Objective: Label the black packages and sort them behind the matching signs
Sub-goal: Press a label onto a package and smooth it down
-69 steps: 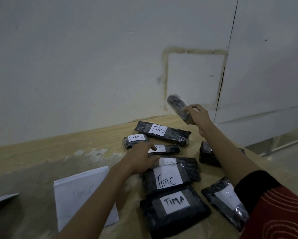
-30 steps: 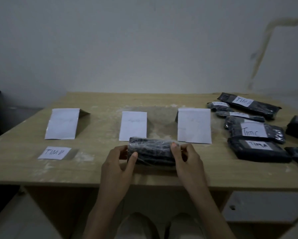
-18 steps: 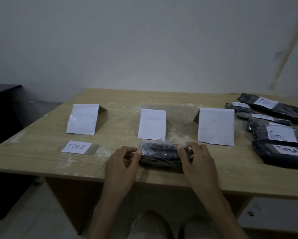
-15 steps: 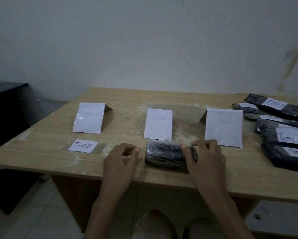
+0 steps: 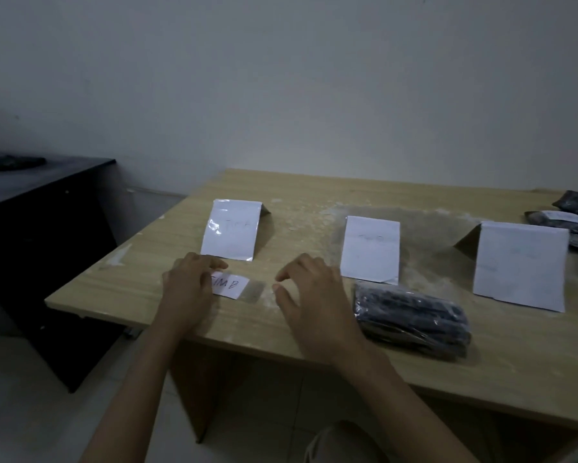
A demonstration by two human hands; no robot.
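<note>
Now both hands are off the black package (image 5: 411, 315), which lies shiny and crinkled on the table (image 5: 314, 195) just before the middle sign (image 5: 370, 248). Left hand (image 5: 190, 289) has slid over, fingers straight on the TIMB label (image 5: 230, 285); right hand (image 5: 311, 295) hovers beside it, fingers loosely apart, empty.

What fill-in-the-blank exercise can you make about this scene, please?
The left hand touches a label reading TIM ___.
___ white signs stand on the table.
The nearest package lies in front of the ___ sign.
The right hand holds ___.
Missing words: B; three; middle; nothing.
</note>
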